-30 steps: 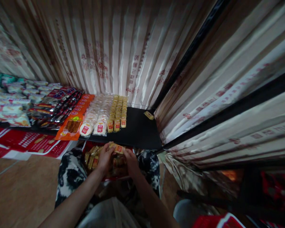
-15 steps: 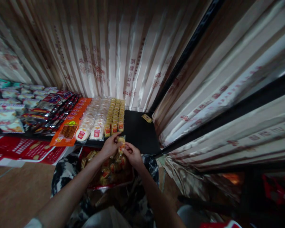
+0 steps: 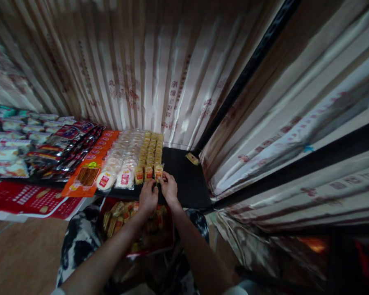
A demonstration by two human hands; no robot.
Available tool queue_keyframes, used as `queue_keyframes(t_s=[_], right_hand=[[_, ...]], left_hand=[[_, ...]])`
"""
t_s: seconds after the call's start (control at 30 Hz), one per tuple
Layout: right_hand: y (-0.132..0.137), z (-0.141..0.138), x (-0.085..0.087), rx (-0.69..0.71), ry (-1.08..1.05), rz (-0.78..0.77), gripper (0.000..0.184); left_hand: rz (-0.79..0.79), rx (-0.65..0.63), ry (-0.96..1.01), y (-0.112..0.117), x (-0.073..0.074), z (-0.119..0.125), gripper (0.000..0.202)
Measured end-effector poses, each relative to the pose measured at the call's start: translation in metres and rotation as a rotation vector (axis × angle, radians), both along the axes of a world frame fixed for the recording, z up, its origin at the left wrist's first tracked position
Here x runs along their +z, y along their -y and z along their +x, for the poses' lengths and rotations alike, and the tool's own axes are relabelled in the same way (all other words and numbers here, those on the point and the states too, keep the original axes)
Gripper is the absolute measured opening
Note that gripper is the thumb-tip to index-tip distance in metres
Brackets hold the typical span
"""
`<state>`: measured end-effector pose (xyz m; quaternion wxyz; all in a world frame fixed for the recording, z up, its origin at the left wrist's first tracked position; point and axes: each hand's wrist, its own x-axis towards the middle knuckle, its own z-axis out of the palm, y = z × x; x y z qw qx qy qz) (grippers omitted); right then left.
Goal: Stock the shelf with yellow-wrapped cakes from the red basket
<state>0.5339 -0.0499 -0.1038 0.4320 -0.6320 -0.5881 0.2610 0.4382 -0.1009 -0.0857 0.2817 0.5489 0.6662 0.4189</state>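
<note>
Pinched at the shelf's front edge: one yellow snack packet

Thumb and fingers of the right hand [image 3: 169,187] pinch a small yellow snack packet [image 3: 158,169] with a red label, at the near end of the rightmost of three yellow columns. The left hand [image 3: 149,197] is just beside its lower end, fingers drawn in; whether they grip the wrapper cannot be told.

Below the forearms, a red container [image 3: 172,237] sits between the person's knees, in black-and-white patterned trousers [image 3: 80,233]. It holds a loose heap of similar yellow packets [image 3: 118,213], lying at various angles and partly covered by the left arm.

On the black shelf [image 3: 184,188], left of the yellow columns, stand two columns of clear-wrapped round white crackers [image 3: 106,180], then an orange pouch [image 3: 83,180], dark foil bags [image 3: 61,147] and white packets [image 3: 9,147]. One stray yellow packet [image 3: 192,158] lies in the far right corner. Pleated curtains [image 3: 135,73] hang behind.
</note>
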Motion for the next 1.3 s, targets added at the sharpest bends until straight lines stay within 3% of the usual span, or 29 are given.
queue_keyframes(t_s=[0.17,0.37,0.63,1.1,1.3], right_hand=[[-0.005,-0.007,-0.006,-0.023,0.124,-0.002,0.03],[-0.006,-0.012,-0.014,-0.049,0.289,0.042,0.04],[-0.014,-0.017,-0.026,-0.002,0.206,0.077,0.043],[-0.012,-0.019,-0.022,-0.008,0.202,0.063,0.045],[-0.007,-0.02,-0.02,0.006,0.069,0.061,0.046]], left_hand=[[-0.057,0.021,-0.116,-0.008,-0.003,-0.006,0.034],[-0.034,0.066,-0.162,-0.001,-0.009,-0.009,0.038],[0.013,0.114,-0.1,-0.001,-0.021,-0.005,0.041],[0.128,0.049,-0.132,-0.002,-0.028,-0.01,0.049],[0.209,0.256,-0.202,0.01,-0.023,-0.02,0.057]])
